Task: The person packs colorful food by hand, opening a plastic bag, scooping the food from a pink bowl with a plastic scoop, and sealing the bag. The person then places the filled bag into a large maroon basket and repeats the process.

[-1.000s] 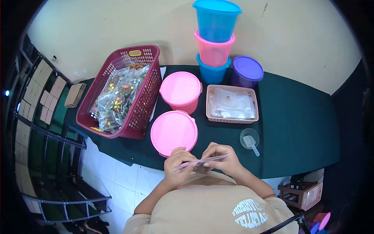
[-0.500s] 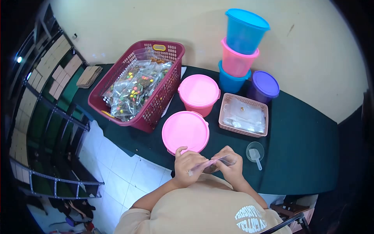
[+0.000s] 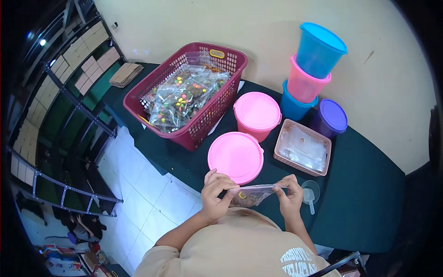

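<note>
A clear zip bag [image 3: 254, 195] is stretched between my two hands, just in front of my shirt. Brown and yellow contents show in its lower part. My left hand [image 3: 217, 195] pinches the bag's top left corner, and my right hand [image 3: 289, 195] pinches the top right corner. Right beyond my left hand stands a tub with a pink lid [image 3: 236, 158]. Close to my right hand is a small clear bowl [image 3: 310, 190] with a white scoop [image 3: 309, 197] in it.
A maroon basket [image 3: 197, 134] holds several filled bags [image 3: 182, 99]. Behind are another pink tub [image 3: 257, 115], a tray [image 3: 300, 169] of clear bags, a stack of tubs [image 3: 310, 78] and a purple tub [image 3: 331, 116]. Brown paper packets [image 3: 125, 75] lie back left. A person [image 3: 83, 226] is at lower left.
The bag, folded and bunched between my hands before, is now pulled out wide with its top edge straight. My right hand has moved right. The whole view has shifted and turned slightly.
</note>
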The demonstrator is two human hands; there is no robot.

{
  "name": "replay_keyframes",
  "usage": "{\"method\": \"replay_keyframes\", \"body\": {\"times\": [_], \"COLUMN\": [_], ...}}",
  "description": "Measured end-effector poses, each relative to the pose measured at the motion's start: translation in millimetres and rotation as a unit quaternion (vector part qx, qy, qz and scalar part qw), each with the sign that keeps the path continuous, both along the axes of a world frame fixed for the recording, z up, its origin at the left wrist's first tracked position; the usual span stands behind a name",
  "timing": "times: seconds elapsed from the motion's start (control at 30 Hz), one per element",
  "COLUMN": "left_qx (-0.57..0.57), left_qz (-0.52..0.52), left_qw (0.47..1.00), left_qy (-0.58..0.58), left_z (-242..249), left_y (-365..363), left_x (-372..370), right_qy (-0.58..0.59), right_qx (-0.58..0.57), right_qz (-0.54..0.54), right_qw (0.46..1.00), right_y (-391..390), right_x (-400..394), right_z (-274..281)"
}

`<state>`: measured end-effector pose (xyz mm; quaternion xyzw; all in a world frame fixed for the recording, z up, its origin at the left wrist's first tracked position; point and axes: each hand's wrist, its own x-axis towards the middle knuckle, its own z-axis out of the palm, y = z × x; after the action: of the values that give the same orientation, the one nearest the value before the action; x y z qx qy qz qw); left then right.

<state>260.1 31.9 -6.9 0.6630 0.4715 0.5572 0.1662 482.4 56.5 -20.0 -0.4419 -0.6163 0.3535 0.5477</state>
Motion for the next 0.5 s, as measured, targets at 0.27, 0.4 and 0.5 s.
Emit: {"method": "replay_keyframes", "body": {"times": [0.27,0.4,0.5], "left_qx": [0.056,-0.057,-0.045], "left_qz": [0.054,-0.093,-0.175], "left_qw": [0.983,0.994,0.983], "left_qy": [-0.165,-0.024,0.012], "left_z": [-15,17,39], "left_y": [14,-3,2], "left_x": [-7,-13,-3], "right_qy": [0.062,0.005,-0.089], "right_qx": [0.143,0.307,0.298], "right_qz": [0.005,0.003,0.106], "right_qw": [0.988,0.952,0.944], "right_y": [-1,4,4], "right_x": [-10,-29,-47], "right_z": [4,8,20]}}
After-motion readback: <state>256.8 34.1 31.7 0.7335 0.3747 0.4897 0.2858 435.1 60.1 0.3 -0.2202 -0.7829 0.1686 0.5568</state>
